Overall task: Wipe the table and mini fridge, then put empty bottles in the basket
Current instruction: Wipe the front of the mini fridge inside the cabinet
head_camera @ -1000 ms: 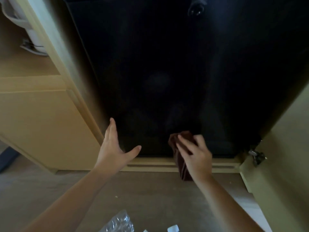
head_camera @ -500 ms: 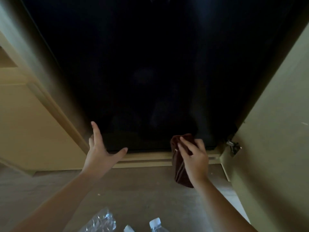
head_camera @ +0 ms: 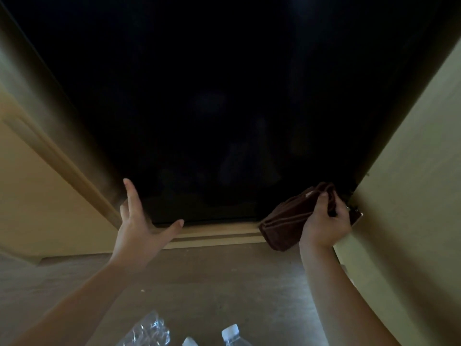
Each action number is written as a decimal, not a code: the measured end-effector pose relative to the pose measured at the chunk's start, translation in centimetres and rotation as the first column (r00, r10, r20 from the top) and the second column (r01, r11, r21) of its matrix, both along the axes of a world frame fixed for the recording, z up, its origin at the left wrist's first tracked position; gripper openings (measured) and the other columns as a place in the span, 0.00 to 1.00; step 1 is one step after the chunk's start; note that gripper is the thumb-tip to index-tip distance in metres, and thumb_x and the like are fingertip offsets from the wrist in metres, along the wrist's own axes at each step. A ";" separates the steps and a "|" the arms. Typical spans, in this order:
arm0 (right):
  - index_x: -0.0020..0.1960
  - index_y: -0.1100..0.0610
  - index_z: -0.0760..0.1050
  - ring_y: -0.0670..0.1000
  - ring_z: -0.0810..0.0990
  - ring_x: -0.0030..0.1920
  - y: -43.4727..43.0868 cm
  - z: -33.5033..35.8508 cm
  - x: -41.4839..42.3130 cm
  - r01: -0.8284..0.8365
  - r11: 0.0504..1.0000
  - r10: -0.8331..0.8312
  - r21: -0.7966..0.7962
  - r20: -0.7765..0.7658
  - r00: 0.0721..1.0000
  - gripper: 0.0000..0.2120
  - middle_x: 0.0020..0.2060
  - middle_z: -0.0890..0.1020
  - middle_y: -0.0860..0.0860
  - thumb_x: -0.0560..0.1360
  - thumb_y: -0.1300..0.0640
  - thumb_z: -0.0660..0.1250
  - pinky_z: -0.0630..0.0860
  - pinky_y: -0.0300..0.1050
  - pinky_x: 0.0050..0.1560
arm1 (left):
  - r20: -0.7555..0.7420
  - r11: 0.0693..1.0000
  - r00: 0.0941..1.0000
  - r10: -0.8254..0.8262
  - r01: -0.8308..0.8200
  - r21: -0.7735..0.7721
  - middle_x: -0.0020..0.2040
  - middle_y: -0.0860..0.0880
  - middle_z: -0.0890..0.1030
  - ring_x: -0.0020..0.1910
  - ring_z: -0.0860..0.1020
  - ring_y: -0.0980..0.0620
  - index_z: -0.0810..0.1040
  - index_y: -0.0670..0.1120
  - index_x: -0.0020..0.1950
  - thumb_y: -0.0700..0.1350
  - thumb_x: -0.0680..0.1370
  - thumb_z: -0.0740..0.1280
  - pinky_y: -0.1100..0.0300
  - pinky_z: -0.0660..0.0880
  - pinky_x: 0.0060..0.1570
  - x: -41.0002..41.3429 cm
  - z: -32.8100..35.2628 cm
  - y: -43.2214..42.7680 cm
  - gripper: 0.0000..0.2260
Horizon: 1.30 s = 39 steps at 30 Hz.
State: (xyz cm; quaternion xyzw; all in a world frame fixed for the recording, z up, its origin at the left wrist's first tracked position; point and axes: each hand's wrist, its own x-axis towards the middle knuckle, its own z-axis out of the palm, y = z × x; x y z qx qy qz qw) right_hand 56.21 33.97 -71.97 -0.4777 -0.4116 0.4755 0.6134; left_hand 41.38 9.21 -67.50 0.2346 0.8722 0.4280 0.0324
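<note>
The black front of the mini fridge fills the upper view, set inside a wooden cabinet. My right hand grips a folded dark brown cloth at the fridge's lower right corner, next to the open cabinet door. My left hand is spread with fingers apart at the fridge's lower left corner and holds nothing. On the floor at the bottom edge lie a crumpled clear plastic bottle and two clear bottles with white caps. No basket is in view.
The open cabinet door stands close on the right, with a metal hinge by my right hand. The cabinet's wooden side panel is on the left. A wooden ledge runs under the fridge, with brown floor below.
My right hand has carried the cloth rightward along the fridge's bottom edge to the lower right corner. The view has moved closer and lower. More bottles show at the bottom.
</note>
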 end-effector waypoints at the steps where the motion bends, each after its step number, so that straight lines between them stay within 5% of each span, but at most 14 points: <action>1: 0.58 0.59 0.76 0.42 0.76 0.48 -0.1 0.1 -0.2 0.012 1.000 -0.012 0.005 0.003 1.000 0.12 0.49 0.78 0.47 0.75 0.60 0.65 0.69 0.21 0.46 | 0.005 1.000 1.000 -0.005 0.005 0.003 0.74 0.47 0.53 0.69 0.64 0.46 0.27 0.75 0.58 0.66 0.56 0.68 0.57 0.63 0.56 0.0 0.0 0.0 0.52; 5: 0.60 0.61 0.75 0.47 0.76 0.52 -0.3 -0.8 -0.6 0.046 0.999 -0.047 0.009 0.066 0.997 0.13 0.53 0.78 0.53 0.76 0.61 0.63 0.69 0.26 0.51 | -0.012 1.000 1.000 -0.007 0.006 -0.009 0.72 0.45 0.56 0.68 0.64 0.47 0.27 0.74 0.60 0.66 0.55 0.68 0.56 0.63 0.58 -0.2 -0.2 -0.1 0.52; 9: 0.60 0.61 0.75 0.46 0.74 0.51 -0.5 -2.0 -0.9 0.070 0.997 -0.065 -0.044 0.100 0.993 0.13 0.54 0.79 0.55 0.77 0.60 0.62 0.65 0.17 0.44 | -0.033 1.000 0.999 -0.013 0.012 -0.023 0.71 0.45 0.61 0.60 0.57 0.69 0.28 0.72 0.61 0.64 0.56 0.69 0.59 0.60 0.59 -0.1 -0.2 0.0 0.53; 15: 0.60 0.61 0.75 0.47 0.74 0.49 -0.8 -3.1 -1.1 0.096 0.983 -0.076 -0.159 0.128 0.989 0.13 0.54 0.79 0.57 0.77 0.60 0.62 0.63 0.18 0.39 | -0.033 0.999 0.999 -0.020 0.019 -0.027 0.71 0.46 0.60 0.59 0.57 0.67 0.28 0.72 0.62 0.64 0.56 0.69 0.59 0.61 0.58 0.0 -0.1 -0.2 0.53; 17: 0.60 0.60 0.74 0.47 0.75 0.49 -0.7 -3.2 -1.0 0.097 0.978 -0.069 -0.186 0.153 0.986 0.13 0.54 0.79 0.57 0.77 0.59 0.62 0.66 0.25 0.43 | -0.039 0.999 0.999 -0.028 0.027 -0.032 0.71 0.46 0.61 0.60 0.57 0.67 0.27 0.72 0.61 0.64 0.56 0.68 0.59 0.61 0.58 0.0 -0.1 -0.2 0.52; 21: 0.59 0.59 0.75 0.54 0.78 0.51 -0.7 -3.4 -0.9 0.111 0.949 -0.067 -0.294 0.157 0.985 0.13 0.53 0.80 0.58 0.78 0.56 0.61 0.70 0.39 0.47 | -0.038 0.999 0.999 -0.030 0.029 -0.032 0.70 0.44 0.59 0.67 0.62 0.52 0.27 0.71 0.61 0.64 0.56 0.68 0.58 0.62 0.58 0.0 0.0 -0.3 0.52; 27: 0.61 0.58 0.73 0.48 0.75 0.48 -1.4 -2.2 -1.0 -0.018 0.961 0.045 -0.276 0.091 0.995 0.19 0.52 0.77 0.52 0.76 0.47 0.62 0.69 0.36 0.47 | -0.039 0.999 0.999 -0.038 0.037 -0.021 0.71 0.46 0.57 0.68 0.64 0.49 0.27 0.72 0.60 0.62 0.59 0.70 0.58 0.63 0.59 0.0 0.0 -0.3 0.52; 32: 0.62 0.60 0.73 0.48 0.74 0.51 -0.9 -0.1 -0.8 -0.043 0.997 0.051 -0.062 0.148 0.988 0.17 0.59 0.72 0.59 0.75 0.55 0.65 0.64 0.16 0.43 | -0.071 0.999 0.997 -0.033 0.031 -0.015 0.71 0.44 0.58 0.69 0.63 0.48 0.28 0.70 0.62 0.56 0.63 0.73 0.56 0.63 0.58 -0.1 -0.2 -0.2 0.53; 36: 0.63 0.60 0.72 0.49 0.73 0.56 -0.8 -0.5 -0.6 -0.038 0.999 0.036 0.009 0.164 0.986 0.17 0.60 0.71 0.59 0.76 0.57 0.65 0.64 0.17 0.48 | -0.078 1.000 0.997 -0.020 0.019 -0.013 0.71 0.44 0.58 0.68 0.63 0.50 0.29 0.68 0.65 0.53 0.64 0.74 0.57 0.63 0.57 -0.2 -0.4 -0.2 0.54; 39: 0.64 0.60 0.72 0.51 0.76 0.54 -0.8 -2.1 -0.7 0.012 0.995 0.008 -0.100 0.195 0.981 0.17 0.58 0.77 0.58 0.77 0.55 0.62 0.68 0.27 0.50 | -0.089 1.000 0.996 -0.017 0.016 -0.022 0.71 0.45 0.61 0.62 0.60 0.63 0.29 0.68 0.65 0.53 0.64 0.75 0.59 0.62 0.57 -0.2 -0.5 -0.1 0.55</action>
